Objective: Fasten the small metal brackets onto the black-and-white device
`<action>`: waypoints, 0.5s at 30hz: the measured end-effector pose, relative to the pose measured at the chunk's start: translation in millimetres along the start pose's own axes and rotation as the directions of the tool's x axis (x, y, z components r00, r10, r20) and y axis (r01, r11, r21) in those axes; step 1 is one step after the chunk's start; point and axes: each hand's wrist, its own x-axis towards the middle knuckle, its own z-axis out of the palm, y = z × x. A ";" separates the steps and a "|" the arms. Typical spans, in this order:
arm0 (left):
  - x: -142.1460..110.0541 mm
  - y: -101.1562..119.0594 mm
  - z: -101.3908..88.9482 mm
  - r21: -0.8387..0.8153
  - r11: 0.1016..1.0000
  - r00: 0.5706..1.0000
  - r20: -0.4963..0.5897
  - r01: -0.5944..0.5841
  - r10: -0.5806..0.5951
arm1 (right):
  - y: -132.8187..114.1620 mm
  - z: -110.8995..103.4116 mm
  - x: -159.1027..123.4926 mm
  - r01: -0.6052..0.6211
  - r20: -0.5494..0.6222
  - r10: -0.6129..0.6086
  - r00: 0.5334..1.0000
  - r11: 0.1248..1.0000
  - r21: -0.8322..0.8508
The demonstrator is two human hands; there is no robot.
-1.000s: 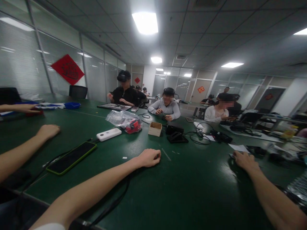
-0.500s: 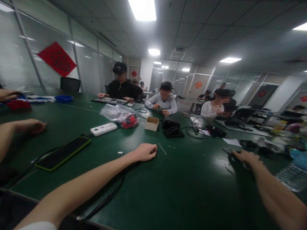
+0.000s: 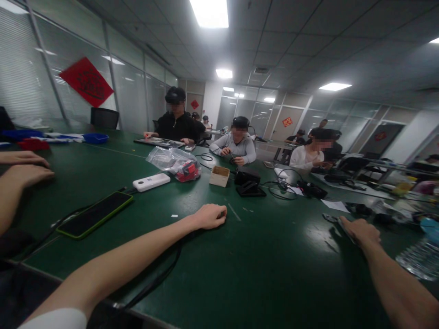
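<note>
My left hand (image 3: 211,216) rests on the green tabletop (image 3: 260,265) with its fingers curled in, and nothing shows in it. A small white scrap (image 3: 174,215) lies to its left. Over at the right, my right hand (image 3: 362,232) is closed around a narrow, flat grey item (image 3: 329,218) lying low over the table; its front end sticks out past the fingers and its kind is unclear. Beyond my left hand stands a small open cardboard box (image 3: 219,177), beside a black stand (image 3: 250,188).
At left lie a green-edged phone (image 3: 98,214), a white power bank (image 3: 151,182) and a clear bag with red items (image 3: 174,164). Another person's hands (image 3: 27,171) rest at the left edge. A plastic bottle (image 3: 420,253) lies right; co-workers sit across the table.
At the left edge, the other person's hands have come close together, one of them leaving the blue and red things. My hands stay nearly still; the view has shifted slightly.
</note>
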 end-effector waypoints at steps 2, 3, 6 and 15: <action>0.1 -0.7 0.8 0.007 1.000 1.000 -0.007 -0.006 0.006 | -2.7 -1.9 -6.1 -0.046 -0.017 0.047 0.999 0.997 0.056; 0.1 -1.0 1.0 0.008 1.000 1.000 -0.008 -0.008 0.008 | -3.7 -2.7 -7.7 -0.042 -0.016 0.043 0.999 0.997 0.063; 0.1 -1.4 1.0 0.002 1.000 1.000 -0.005 -0.014 0.014 | -3.9 -4.1 -6.3 0.004 0.031 -0.006 1.000 0.999 0.038; 0.2 0.7 -0.1 0.016 1.000 1.000 0.001 -0.010 0.010 | 3.6 8.5 12.3 -0.025 -0.044 0.027 0.999 0.999 0.045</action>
